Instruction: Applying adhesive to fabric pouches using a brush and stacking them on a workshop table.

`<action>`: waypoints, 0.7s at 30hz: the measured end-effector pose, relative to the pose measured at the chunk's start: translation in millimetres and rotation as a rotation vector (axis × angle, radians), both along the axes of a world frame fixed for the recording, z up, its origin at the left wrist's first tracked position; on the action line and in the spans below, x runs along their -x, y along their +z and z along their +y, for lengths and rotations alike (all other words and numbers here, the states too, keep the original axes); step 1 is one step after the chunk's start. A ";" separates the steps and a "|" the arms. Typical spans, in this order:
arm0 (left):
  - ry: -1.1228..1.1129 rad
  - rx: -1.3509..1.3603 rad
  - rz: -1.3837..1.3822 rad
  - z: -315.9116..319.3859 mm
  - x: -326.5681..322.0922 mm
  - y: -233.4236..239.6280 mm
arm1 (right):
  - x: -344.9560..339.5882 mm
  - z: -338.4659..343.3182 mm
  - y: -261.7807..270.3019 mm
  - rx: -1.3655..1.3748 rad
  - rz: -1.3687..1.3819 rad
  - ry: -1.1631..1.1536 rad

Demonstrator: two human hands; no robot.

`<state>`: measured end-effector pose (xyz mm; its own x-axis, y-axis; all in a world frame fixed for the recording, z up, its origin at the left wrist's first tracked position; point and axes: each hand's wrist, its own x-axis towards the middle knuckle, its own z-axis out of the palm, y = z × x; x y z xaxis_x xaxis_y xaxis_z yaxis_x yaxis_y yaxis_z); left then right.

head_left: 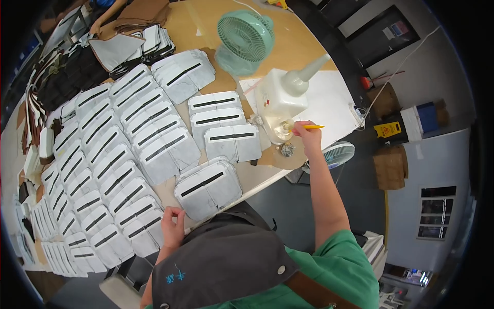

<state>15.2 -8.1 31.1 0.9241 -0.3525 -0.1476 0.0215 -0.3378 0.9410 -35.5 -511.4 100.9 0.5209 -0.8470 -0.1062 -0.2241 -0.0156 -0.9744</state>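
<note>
My right hand (307, 135) grips a yellow-handled brush (313, 126), its tip at the opening of a small whitish pot (281, 130) near the table's right end. Beside the pot stands a large white plastic bottle (283, 92) with a long angled nozzle. My left hand (173, 226), fingers curled, rests by the table's front edge and appears to hold nothing. Just right of it lies a stack of grey-white panels (208, 189), the top one bearing a black strip in a white frame. Three similar panels (231, 141) lie overlapped nearer the pot.
Many overlapping rows of such panels (115, 166) cover the left of the table (254, 189). A green fan (247, 36) stands at the back, with brown sheets (141, 13) to its left. A person's arm (108, 15) reaches in there. A greyish lump (287, 149) lies below the pot.
</note>
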 end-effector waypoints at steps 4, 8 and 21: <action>0.018 -0.079 0.010 1.9 -3.5 4.7 | -18.5 0.2 -32.8 0.054 0.072 0.029; 0.022 -0.106 0.046 0.4 2.4 -1.8 | -16.6 -5.2 -48.1 0.245 0.211 0.089; -0.068 -0.079 0.100 -1.2 10.4 -0.4 | 4.8 5.0 -46.6 0.267 0.009 0.045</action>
<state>4.8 -9.2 30.8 0.8779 -0.3971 -0.2675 0.0887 -0.4142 0.9059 -40.3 -506.4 54.3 0.5586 -0.8217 0.1131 -0.2264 -0.2823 -0.9322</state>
